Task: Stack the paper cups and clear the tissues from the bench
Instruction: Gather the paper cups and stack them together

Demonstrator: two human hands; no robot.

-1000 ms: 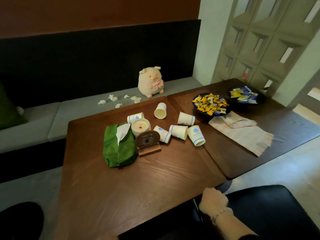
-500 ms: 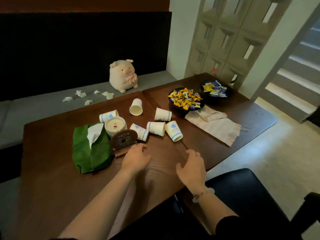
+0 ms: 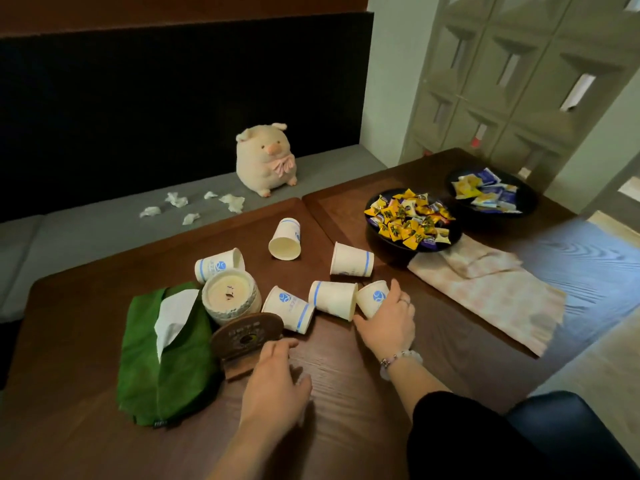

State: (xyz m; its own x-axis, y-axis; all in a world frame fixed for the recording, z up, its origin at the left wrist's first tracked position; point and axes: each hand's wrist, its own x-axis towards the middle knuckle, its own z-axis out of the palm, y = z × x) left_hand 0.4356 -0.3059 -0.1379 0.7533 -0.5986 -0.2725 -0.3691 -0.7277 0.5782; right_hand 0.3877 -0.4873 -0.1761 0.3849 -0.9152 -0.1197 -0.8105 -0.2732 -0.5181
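Several white paper cups with blue bands lie tipped over on the brown table point(image 3: 104, 445). My right hand point(image 3: 388, 323) wraps around the rightmost cup point(image 3: 372, 299). Beside it lie a cup point(image 3: 334, 299) and another cup point(image 3: 289, 308). Farther back lie a cup point(image 3: 351, 259), a cup point(image 3: 285, 239) with its mouth facing me, and a cup point(image 3: 216, 266). My left hand point(image 3: 273, 382) hovers open over the table near the front, holding nothing. Several crumpled white tissues point(image 3: 178, 199) are scattered on the grey bench point(image 3: 86, 233) behind the table.
A green tissue pouch point(image 3: 162, 355), a candle jar point(image 3: 230, 299) and a round wooden sign point(image 3: 247, 336) stand at the left. A plush pig point(image 3: 265, 157) sits on the bench. Two dark bowls of sweets point(image 3: 410, 220) point(image 3: 488, 190) and a pale cloth point(image 3: 491, 289) lie at the right.
Both hands came forward over the table. My right hand reached the rightmost cup and closed around it. My left hand stopped near the wooden sign.
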